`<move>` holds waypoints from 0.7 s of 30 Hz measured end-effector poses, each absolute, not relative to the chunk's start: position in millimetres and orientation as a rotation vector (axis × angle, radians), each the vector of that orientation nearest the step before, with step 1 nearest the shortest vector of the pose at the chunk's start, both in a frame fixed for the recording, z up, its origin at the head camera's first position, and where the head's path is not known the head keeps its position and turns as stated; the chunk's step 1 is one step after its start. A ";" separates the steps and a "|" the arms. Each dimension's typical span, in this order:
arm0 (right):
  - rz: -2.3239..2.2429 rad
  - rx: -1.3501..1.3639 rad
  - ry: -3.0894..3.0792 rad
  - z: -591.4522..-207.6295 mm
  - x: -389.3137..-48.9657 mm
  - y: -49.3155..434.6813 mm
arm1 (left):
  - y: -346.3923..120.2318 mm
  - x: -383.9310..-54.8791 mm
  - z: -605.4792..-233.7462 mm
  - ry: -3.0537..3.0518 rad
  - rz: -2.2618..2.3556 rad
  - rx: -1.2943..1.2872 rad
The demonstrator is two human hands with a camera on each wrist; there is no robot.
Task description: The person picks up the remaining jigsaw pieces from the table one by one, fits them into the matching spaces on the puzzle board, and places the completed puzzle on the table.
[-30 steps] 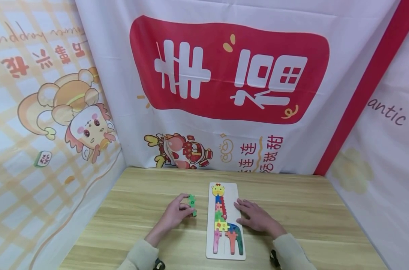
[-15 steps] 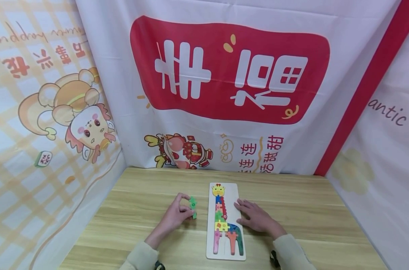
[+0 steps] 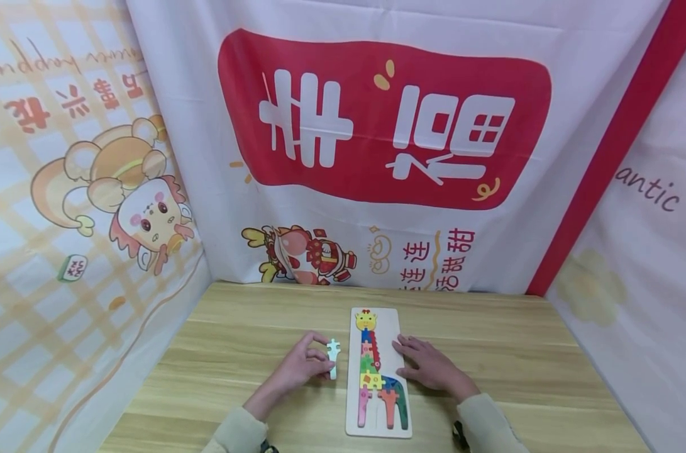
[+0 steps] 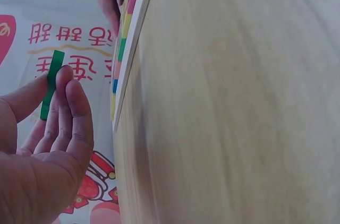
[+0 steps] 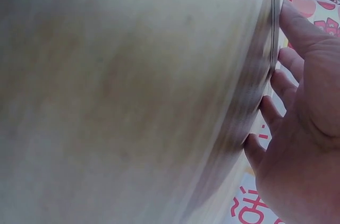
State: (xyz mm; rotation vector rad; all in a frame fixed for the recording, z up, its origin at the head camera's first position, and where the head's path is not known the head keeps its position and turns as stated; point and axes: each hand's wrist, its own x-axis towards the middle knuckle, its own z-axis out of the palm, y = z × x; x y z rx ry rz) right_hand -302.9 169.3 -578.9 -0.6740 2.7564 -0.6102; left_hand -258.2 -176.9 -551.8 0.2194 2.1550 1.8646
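My left hand [image 3: 302, 366] pinches a green puzzle piece [image 3: 333, 358], held upright just left of the puzzle board [image 3: 351, 402]. In the left wrist view the piece [image 4: 52, 86] shows edge-on between thumb and fingers. The pale board bears a giraffe of coloured pieces: a yellow head [image 3: 366, 320], a red mane [image 3: 375, 351], a pink leg [image 3: 363, 408], an orange leg [image 3: 390, 409] and a dark green leg [image 3: 402, 409]. A bare slot lies between the pink and orange legs. My right hand [image 3: 427, 363] rests with extended fingers on the board's right edge.
The wooden table [image 3: 235, 333] runs back to a white cloth wall [image 3: 184, 126] printed with a red panel. Patterned cloths [image 3: 48, 302] stand at the left and right sides.
My left hand has moved right and slightly nearer, bringing the green piece closer to the board. The piece has turned and looks paler in the light. My right hand stays put.
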 end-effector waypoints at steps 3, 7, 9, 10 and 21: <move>-0.621 -0.666 2.752 -580.8 -303.2 169.2 | -171.8 -253.9 -553.7 2.141 1.859 0.222; -0.630 -0.664 2.749 -582.6 -303.9 169.3 | -162.7 -249.0 -556.6 2.162 1.809 0.232; -0.630 -0.669 2.751 -583.0 -304.4 169.7 | -156.2 -246.4 -557.6 2.195 1.769 0.248; -0.630 -0.672 2.751 -582.9 -304.6 169.7 | -152.6 -244.6 -557.7 2.209 1.749 0.251; -0.631 -0.661 2.739 -580.4 -303.6 169.8 | -112.8 -224.7 -561.5 2.351 1.533 0.325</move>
